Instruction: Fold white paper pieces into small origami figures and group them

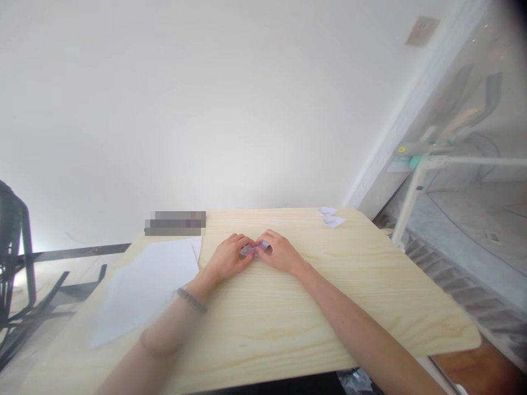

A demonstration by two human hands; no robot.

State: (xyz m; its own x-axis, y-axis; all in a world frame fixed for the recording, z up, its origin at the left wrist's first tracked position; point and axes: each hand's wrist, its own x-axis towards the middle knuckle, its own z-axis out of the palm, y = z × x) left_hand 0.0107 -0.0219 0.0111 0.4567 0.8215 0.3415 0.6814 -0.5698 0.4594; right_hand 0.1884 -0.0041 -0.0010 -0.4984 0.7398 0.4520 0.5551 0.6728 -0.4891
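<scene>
A light wood-grain table (329, 296) stood before a white wall (263, 109). Near the middle of the tabletop, a small piece of paper (248, 250) was found between both hands: the left hand (230, 257) pinched one side and the right hand (280, 253) the other, fingertips close together. White sheets (152, 282) lay to the left, beside a dark bracelet (191, 300) on the left wrist. Two folded paper pieces (334, 222) lay near the far right corner.

This is a plain room, home or office unclear. A wood-grain bench (267, 318) faces a white wall (230, 109), a dark chair (8, 219) at left.
</scene>
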